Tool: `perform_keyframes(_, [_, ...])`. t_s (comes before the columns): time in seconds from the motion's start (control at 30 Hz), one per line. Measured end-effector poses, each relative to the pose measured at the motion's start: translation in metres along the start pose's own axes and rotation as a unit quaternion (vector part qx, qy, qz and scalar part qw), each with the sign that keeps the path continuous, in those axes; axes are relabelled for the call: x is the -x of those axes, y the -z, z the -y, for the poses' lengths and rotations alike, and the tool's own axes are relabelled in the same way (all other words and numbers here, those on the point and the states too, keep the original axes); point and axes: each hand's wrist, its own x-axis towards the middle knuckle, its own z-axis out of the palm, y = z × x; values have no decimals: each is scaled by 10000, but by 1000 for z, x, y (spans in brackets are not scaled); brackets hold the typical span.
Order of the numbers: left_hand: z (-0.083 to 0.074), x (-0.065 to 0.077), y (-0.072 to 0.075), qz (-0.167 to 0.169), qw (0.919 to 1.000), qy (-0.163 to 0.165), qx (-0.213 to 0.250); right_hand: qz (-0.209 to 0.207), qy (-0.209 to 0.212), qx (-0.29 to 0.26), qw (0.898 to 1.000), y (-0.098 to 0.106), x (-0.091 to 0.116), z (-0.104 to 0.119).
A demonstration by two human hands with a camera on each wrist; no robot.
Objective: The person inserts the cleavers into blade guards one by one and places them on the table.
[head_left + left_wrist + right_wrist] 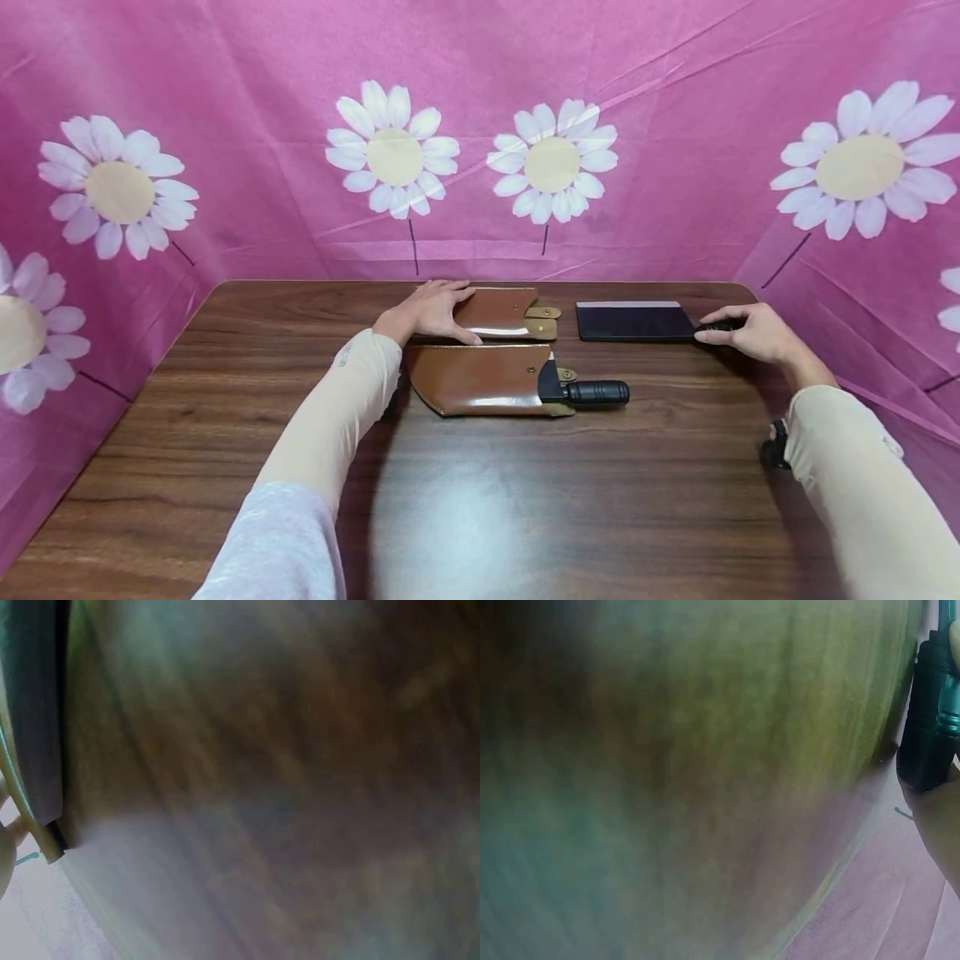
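Note:
In the head view my left hand rests on the left end of a brown leather sheath, its fingers stretched toward the top edge and its thumb along the bottom edge. Two snap straps hang off the sheath's right end. To the right lies a black-bladed cleaver, its pale cutting edge facing away from me. My right hand pinches its black handle between thumb and fingers. Below the first sheath lies a larger sheath with a second cleaver in it, the black handle sticking out.
All of this lies on a dark wood-grain table, whose back edge meets a pink cloth with white flowers. The cloth also stands along both sides. A bright glare falls on the table's near middle.

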Motion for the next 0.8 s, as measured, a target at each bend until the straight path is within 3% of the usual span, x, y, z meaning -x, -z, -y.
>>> perform_keyframes(0.47, [0, -2, 0, -93, 10000, 16, 13, 172, -135, -11, 9998, 3, 5, 1])
perform_keyframes(0.8, [-2, 1, 2, -219, 9998, -12, 29, 51, -224, -175, 9996, 0, 9, 2])
